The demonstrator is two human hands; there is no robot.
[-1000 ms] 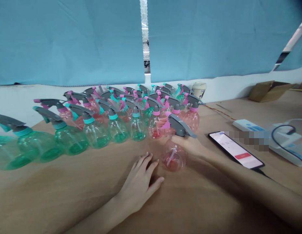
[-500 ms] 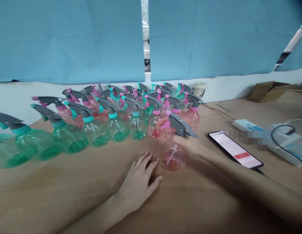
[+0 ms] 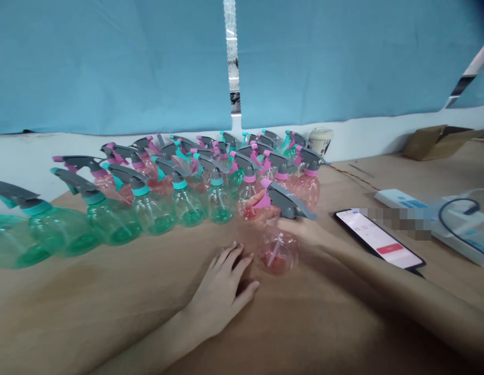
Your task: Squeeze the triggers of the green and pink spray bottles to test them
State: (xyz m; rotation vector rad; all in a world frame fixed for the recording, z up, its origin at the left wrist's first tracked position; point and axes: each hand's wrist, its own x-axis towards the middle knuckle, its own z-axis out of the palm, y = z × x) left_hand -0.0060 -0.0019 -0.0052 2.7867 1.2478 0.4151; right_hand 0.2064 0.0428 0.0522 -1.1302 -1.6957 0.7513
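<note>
My right hand (image 3: 304,229) is wrapped round the neck of a pink spray bottle (image 3: 278,250) with a grey trigger head, which stands on the brown table (image 3: 109,302) in front of the rows. My left hand (image 3: 222,289) lies flat on the table just left of that bottle's base, fingers stretched out, holding nothing. Behind them stand several green spray bottles (image 3: 151,208) and pink spray bottles (image 3: 308,179) in rows, all with grey heads.
A phone (image 3: 378,238) with a lit screen lies to the right of the held bottle. Further right are a white power strip (image 3: 398,199) and a black cable (image 3: 456,213). A paper cup (image 3: 319,140) and a cardboard box (image 3: 433,140) sit at the back.
The view has shifted a little. My right hand has turned the pink bottle's head very slightly; my left hand has stayed flat in place.
</note>
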